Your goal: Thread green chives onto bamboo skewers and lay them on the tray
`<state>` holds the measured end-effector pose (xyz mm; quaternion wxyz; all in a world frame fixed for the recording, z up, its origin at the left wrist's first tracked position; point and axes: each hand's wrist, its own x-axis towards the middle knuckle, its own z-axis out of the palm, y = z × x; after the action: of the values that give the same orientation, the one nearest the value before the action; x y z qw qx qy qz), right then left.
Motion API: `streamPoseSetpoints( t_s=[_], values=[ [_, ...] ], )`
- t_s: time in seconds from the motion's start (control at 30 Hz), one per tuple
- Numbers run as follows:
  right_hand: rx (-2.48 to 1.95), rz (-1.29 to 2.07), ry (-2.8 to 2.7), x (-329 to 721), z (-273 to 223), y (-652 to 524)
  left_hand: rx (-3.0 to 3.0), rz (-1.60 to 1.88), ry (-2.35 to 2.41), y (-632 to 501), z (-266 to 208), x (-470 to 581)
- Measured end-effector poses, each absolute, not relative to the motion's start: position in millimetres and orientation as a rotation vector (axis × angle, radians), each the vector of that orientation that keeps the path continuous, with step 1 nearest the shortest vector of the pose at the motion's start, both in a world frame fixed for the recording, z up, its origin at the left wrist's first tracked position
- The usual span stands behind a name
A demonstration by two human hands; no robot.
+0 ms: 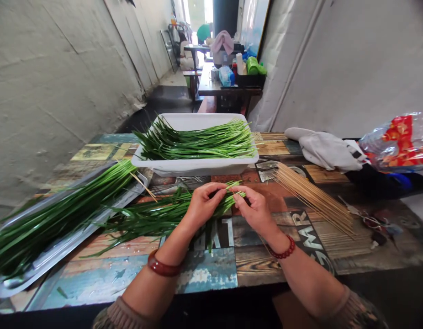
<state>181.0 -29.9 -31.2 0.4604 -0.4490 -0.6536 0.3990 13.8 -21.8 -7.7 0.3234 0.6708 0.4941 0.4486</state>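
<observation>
My left hand point(208, 199) and my right hand point(255, 208) meet over a loose pile of garlic chives point(156, 212) on the table. Thumb and fingers of the left are pinched on pale chive stalk ends. The right pinches a thin bamboo skewer point(265, 245), whose shaft runs back under the palm and wrist; its tip at the stalks is too small to make out clearly. Behind the hands, a white plastic tub point(194, 168) holds more chives point(204, 141). To the left, a metal tray point(77, 242) carries a long heap of chives point(71, 205).
A bundle of bamboo skewers point(314, 201) lies right of my hands. Two short sticks point(145, 187) rest by the metal tray. Scissors point(372, 221), a light cloth point(324, 148) and a red-and-clear plastic bag point(396, 141) are farther right. Another table point(209, 84) stands beyond.
</observation>
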Motion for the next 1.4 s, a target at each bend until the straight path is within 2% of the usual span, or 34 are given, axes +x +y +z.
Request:
streamPoseSetpoints(
  t_s=[0.33,0.7,1.4],
  values=[
    [-1.091,1.089,-1.556,180.5,-34.5,-32.8,1.714,1.225,1.305,-22.0,-11.1,13.8],
    [-1.108,1.113,-1.518,179.5,-38.1,-32.4,1.918,1.239,1.348,-22.7,-8.1,13.3],
    [-1.135,0.967,-1.556,177.2,-40.4,-32.0,2.182,1.123,1.346,-22.9,-16.5,9.1]
  ],
)
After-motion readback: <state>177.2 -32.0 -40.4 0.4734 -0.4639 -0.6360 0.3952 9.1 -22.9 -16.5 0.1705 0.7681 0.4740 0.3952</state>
